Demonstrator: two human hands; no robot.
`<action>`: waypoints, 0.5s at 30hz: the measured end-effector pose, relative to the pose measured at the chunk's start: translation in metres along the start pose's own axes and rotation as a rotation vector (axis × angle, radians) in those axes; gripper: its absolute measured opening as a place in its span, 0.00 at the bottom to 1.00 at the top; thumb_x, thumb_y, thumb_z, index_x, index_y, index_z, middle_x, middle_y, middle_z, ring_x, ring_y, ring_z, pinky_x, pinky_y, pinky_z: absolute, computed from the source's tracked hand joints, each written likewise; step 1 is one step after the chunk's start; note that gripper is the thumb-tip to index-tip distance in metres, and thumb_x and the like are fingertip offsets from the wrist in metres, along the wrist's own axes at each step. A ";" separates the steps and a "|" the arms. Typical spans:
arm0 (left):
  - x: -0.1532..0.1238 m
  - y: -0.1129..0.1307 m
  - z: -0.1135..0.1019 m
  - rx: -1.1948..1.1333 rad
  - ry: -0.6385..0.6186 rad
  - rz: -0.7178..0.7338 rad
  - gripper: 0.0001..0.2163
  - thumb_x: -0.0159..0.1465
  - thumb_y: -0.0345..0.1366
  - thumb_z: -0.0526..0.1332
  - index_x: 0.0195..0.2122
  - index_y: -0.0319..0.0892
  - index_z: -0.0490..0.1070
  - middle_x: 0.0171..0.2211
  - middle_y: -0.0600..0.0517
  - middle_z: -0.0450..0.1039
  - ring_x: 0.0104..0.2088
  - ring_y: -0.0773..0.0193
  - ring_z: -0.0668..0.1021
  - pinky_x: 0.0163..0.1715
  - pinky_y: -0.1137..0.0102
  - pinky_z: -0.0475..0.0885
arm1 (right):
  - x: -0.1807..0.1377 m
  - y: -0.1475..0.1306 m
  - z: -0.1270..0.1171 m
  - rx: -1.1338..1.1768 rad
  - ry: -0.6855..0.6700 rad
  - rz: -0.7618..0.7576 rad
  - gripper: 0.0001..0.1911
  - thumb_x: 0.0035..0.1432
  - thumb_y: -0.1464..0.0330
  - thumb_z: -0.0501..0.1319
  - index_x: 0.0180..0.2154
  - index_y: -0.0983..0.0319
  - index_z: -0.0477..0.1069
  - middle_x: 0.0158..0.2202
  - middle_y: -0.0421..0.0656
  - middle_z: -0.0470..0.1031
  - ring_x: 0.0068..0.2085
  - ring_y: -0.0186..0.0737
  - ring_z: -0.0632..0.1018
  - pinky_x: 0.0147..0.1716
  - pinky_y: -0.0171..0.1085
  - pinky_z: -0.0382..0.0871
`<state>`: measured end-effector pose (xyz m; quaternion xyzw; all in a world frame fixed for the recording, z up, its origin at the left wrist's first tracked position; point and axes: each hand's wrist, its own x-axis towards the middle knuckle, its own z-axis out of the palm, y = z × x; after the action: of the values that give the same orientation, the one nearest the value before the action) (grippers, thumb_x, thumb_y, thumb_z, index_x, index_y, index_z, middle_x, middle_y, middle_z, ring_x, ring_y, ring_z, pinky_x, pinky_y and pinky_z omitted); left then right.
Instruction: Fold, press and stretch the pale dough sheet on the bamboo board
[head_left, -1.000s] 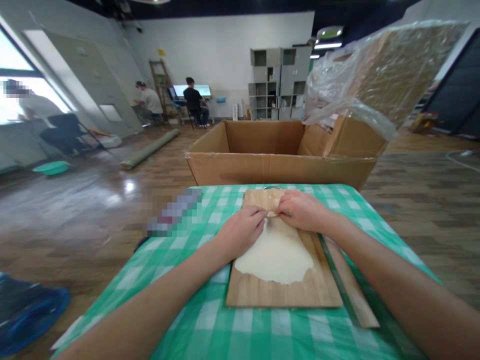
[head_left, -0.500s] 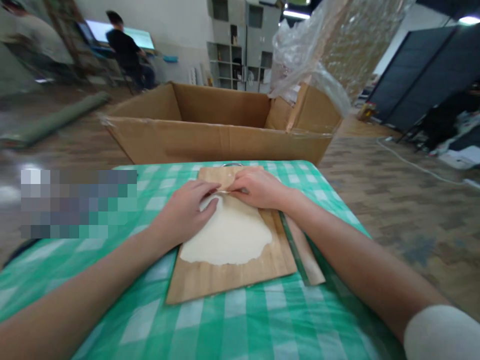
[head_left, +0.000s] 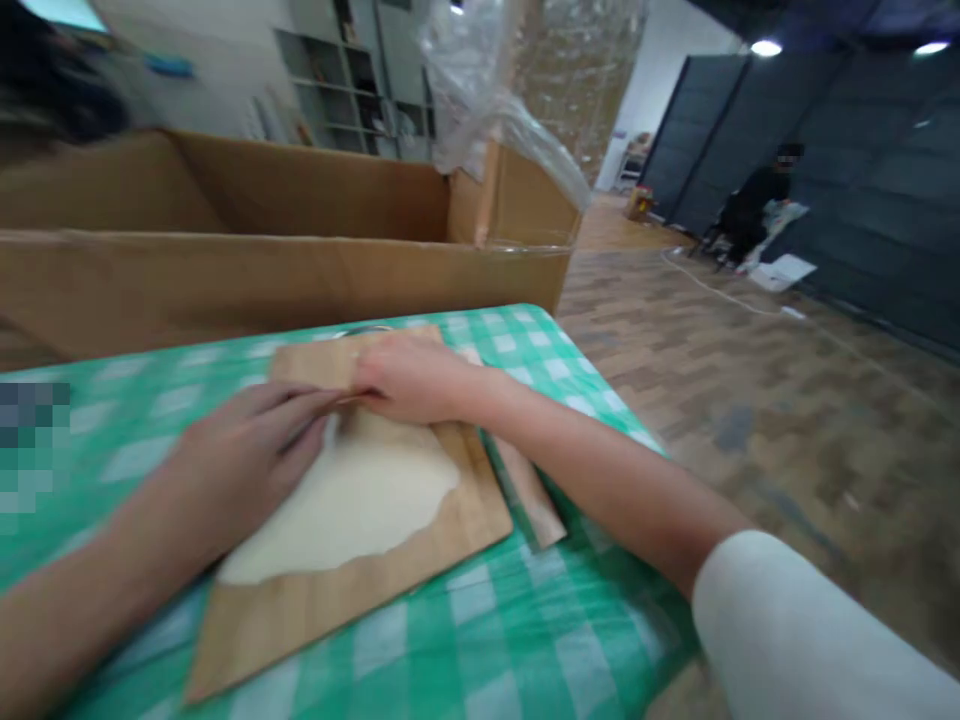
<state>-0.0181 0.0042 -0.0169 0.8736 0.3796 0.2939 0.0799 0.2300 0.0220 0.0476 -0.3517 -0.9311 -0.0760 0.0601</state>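
Note:
A thin, pale sheet of dough [head_left: 360,500] lies flat on a wooden board [head_left: 300,615], its near edge wavy. My left hand [head_left: 251,450] reaches over the dough's left side, its thumb and fingers pinched together at the far edge. Touching it there is my right hand [head_left: 416,378], its fingers closed on the same edge of the dough. The bit between the fingertips is mostly hidden and blurred. Beside the board on the right, partly under my right forearm, lies a long pale wooden strip [head_left: 529,490].
A green-and-white checked tablecloth [head_left: 427,640] covers the table. Beyond its far edge stands a large open cardboard box [head_left: 300,275], with clear plastic wrap [head_left: 517,120] at its right. A seated person [head_left: 757,205] is far off at the right. A cable [head_left: 712,290] runs along the floor.
The view has swung to the right, so the board and hands appear further left and tilted. Both hands remain together at the dough's far edge, fingers pinched tighter.

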 end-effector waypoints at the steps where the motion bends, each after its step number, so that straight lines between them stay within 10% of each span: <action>1: 0.012 0.015 0.003 0.108 -0.048 -0.008 0.15 0.72 0.43 0.55 0.56 0.51 0.74 0.53 0.53 0.75 0.55 0.52 0.76 0.61 0.51 0.71 | -0.008 0.001 0.000 0.023 0.009 0.027 0.16 0.70 0.70 0.54 0.41 0.63 0.81 0.44 0.48 0.83 0.46 0.44 0.77 0.44 0.39 0.65; 15: 0.023 0.041 0.003 0.215 -0.091 0.052 0.15 0.73 0.34 0.52 0.48 0.41 0.79 0.48 0.44 0.77 0.50 0.54 0.78 0.54 0.57 0.75 | -0.015 -0.007 -0.002 0.047 -0.008 0.052 0.11 0.61 0.71 0.59 0.34 0.64 0.81 0.37 0.49 0.81 0.38 0.46 0.77 0.37 0.41 0.65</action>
<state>0.0217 -0.0079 0.0062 0.8990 0.3823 0.2136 -0.0045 0.2366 0.0067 0.0460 -0.3745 -0.9234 -0.0511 0.0664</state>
